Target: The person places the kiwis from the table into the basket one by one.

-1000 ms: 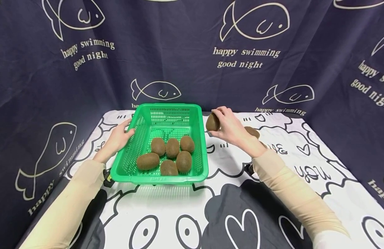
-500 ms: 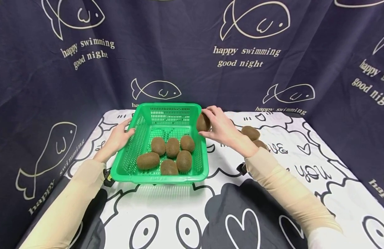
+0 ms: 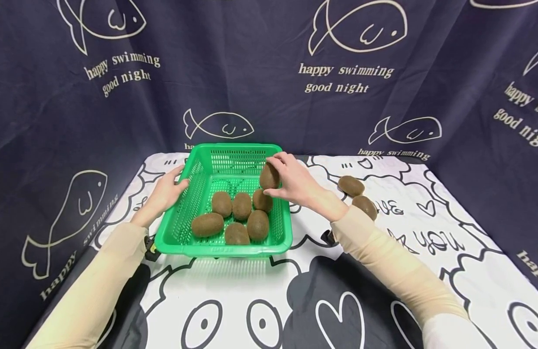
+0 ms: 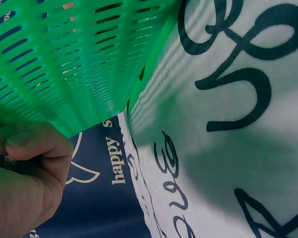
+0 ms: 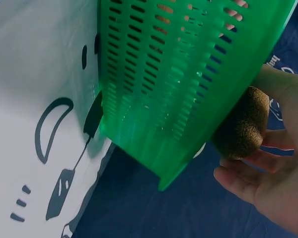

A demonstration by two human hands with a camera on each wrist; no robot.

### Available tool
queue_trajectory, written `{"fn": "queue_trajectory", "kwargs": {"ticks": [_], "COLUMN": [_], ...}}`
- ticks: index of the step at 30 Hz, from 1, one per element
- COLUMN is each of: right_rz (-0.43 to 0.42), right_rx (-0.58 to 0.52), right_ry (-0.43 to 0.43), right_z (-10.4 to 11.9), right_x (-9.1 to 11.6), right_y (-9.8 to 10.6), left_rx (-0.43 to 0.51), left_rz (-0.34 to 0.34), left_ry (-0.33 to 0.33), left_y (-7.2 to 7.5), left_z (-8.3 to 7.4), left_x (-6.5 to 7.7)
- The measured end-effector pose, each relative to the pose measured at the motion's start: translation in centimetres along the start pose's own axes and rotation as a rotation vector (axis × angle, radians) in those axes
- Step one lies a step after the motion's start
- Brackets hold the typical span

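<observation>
My right hand (image 3: 295,182) holds a brown kiwi (image 3: 269,176) between thumb and fingers, over the right part of a green plastic basket (image 3: 225,250). In the right wrist view the kiwi (image 5: 246,126) shows behind the basket's rim, partly hidden by it. My left hand (image 3: 166,190) grips the basket's left rim, its thumb over the edge; the left wrist view shows the curled fingers (image 4: 37,141) at that rim. Several more kiwis (image 3: 207,225) lie on the basket's floor, mostly in the front half. One of them (image 3: 262,201) sits just below the held kiwi.
Two loose kiwis, one farther back (image 3: 351,185) and one nearer (image 3: 365,207), lie on the table to the right, by my right forearm. A white cloth (image 3: 225,291) with black drawings covers the table. Dark blue curtains (image 3: 269,87) with fish prints hang behind and at both sides.
My right hand has carried the kiwi leftward from beside the basket, across its right rim, to inside its outline. The two loose kiwis show more fully now. The left hand and basket have stayed put.
</observation>
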State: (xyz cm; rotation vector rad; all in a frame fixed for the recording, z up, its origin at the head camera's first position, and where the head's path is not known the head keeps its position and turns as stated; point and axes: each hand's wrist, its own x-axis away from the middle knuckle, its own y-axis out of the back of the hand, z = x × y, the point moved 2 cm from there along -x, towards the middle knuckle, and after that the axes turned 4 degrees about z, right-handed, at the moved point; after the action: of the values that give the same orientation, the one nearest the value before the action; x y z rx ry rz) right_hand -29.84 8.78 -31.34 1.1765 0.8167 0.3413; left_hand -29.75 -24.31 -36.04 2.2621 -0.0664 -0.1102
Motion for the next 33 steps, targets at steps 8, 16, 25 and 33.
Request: {"fn": "queue_trajectory", "kwargs": {"ticks": [8, 16, 25, 33], "right_rz": [0.028, 0.059, 0.091, 0.019], "right_rx": [-0.005, -0.018, -0.018, -0.109], "right_ry": [0.037, 0.052, 0.067, 0.015], "right_z": [0.9, 1.6, 2.3, 1.1], "right_x": [-0.6, -0.8, -0.7, -0.3], "right_y": [-0.8, -1.4, -2.0, -0.9], "left_rx": [0.001, 0.001, 0.007, 0.002], "left_rz": [0.002, 0.002, 0.003, -0.003], "left_ry": [0.000, -0.001, 0.004, 0.001], "left_y": [0.1, 0.0, 0.1, 0.0], "left_z": [0.0, 0.1, 0.0, 0.0], "left_x": [-0.1, -0.2, -0.1, -0.1]}}
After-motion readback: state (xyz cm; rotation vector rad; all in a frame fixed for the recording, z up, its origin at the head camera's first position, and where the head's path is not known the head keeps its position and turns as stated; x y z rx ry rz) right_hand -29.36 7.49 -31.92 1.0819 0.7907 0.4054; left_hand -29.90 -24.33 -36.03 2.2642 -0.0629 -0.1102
